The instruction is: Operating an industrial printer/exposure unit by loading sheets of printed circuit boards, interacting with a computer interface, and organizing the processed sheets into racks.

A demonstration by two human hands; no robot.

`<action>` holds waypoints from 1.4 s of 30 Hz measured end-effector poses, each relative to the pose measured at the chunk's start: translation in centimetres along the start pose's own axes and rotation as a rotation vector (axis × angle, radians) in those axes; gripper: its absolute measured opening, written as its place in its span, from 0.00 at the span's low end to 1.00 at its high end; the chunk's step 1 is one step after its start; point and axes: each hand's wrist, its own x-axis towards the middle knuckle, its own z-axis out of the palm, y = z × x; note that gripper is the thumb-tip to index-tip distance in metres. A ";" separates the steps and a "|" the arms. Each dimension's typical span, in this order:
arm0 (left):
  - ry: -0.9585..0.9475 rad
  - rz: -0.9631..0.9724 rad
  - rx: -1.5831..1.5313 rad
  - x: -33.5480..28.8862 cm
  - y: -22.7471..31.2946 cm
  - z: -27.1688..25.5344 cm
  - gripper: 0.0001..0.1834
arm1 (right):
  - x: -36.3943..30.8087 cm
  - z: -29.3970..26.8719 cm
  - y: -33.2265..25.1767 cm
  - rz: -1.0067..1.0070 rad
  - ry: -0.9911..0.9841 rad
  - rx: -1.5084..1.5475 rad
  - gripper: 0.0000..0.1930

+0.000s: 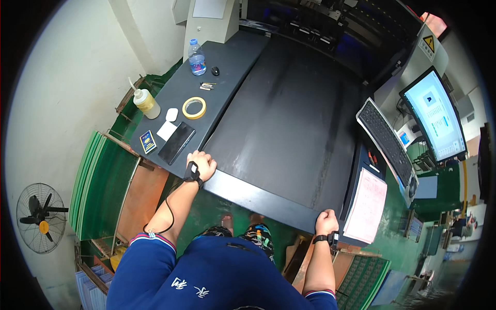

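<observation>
Nearby, dark phone [176, 143] and yellow tape roll [203, 109] leftward, pink sheet [366, 206] rightward; both hands [205, 165] [326, 222] curled on the front edge [253, 194].

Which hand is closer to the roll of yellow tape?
Left. The left hand rests on the front edge, below the tape roll in the picture; the right hand is farther off, toward that edge's other end, beside the pink sheet.

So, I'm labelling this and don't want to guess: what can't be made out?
Head view: whether the left hand and right hand grip the front bar; their backs hide the palms.
Head view: top of the dark machine, cut off by the upper edge.
Head view: fine print on the monitor, too small.
</observation>
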 end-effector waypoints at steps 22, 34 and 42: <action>0.042 0.098 0.003 -0.1 -0.7 1.4 0.13 | -0.5 0.4 0.8 0.017 -0.062 0.016 0.08; 0.032 0.109 0.051 0.0 -0.6 1.1 0.14 | -0.2 -1.0 -0.1 0.066 -0.122 0.043 0.08; 0.041 0.109 -0.003 0.2 0.1 0.7 0.14 | -0.2 -0.9 0.2 0.032 -0.063 0.063 0.08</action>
